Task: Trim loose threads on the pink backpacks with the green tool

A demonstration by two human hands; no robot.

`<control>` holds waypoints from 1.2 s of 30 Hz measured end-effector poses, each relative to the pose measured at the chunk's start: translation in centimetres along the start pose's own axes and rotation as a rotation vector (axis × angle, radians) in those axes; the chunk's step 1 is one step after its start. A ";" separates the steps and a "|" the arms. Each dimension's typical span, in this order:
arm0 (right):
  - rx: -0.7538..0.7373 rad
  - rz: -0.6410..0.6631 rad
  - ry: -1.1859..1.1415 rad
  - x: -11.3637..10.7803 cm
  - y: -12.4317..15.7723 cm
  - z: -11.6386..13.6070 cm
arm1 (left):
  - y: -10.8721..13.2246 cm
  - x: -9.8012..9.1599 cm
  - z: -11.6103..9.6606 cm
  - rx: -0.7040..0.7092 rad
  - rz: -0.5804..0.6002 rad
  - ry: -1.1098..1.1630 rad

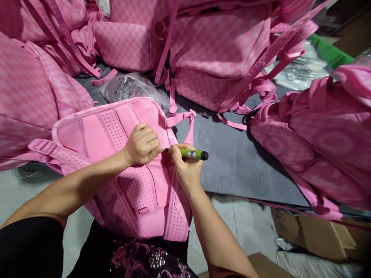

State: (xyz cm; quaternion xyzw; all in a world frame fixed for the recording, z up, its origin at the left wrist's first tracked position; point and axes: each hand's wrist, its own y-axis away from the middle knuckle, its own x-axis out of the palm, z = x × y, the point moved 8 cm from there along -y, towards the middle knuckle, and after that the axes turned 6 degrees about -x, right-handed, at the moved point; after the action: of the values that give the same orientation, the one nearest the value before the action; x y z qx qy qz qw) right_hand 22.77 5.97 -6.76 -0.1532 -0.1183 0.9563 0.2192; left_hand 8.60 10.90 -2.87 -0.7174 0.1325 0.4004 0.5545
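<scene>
A pink backpack (110,131) lies back-side up across my lap and the grey table (232,162), its perforated padding and shoulder straps showing. My left hand (142,144) is closed in a fist on the backpack's upper padding, pinching something at the strap seam that I cannot make out. My right hand (185,168) is closed on a green pen-like tool with a black end (189,154), its tip pointed at the spot my left fingers pinch. The two hands almost touch.
Several pink checkered backpacks (220,42) are piled at the back, left and right (324,139). A clear plastic bag (130,87) lies behind the backpack. A green object (330,52) sits at the far right. Cardboard boxes (315,231) stand below the table edge.
</scene>
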 end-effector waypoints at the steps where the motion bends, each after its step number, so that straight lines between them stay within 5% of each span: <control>1: -0.004 0.012 0.012 0.1 0.0 0.0 | 0.0 0.1 0.0 0.003 0.003 -0.007; 11: 0.002 -0.002 -0.019 -0.2 0.2 -0.3 | -0.1 -0.6 -0.3 0.026 -0.094 0.040; 20: 0.009 0.055 0.016 -0.1 -0.1 -0.2 | -0.4 0.0 -0.4 0.000 -0.052 -0.020; 23: 0.005 0.047 0.045 -0.4 -0.1 -0.3 | -0.9 0.8 -0.2 -0.035 0.057 -0.070; 28: -0.002 0.146 0.160 -0.8 0.0 -1.0 | -2.0 2.4 1.9 -0.004 0.503 -0.121; 32: -0.114 0.128 0.071 -1.7 1.3 1.2 | -3.4 0.6 3.5 -0.101 0.683 -0.158; 36: -0.399 -0.005 0.115 -3.3 3.8 7.6 | -6.4 -5.4 -0.1 -0.135 0.527 -0.177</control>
State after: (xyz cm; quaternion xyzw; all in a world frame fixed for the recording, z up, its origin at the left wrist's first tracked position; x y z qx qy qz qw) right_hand 21.51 -0.11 -0.06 -0.2477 -0.2930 0.9030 0.1934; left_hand 9.25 11.65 5.49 -0.6559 0.2383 0.5996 0.3917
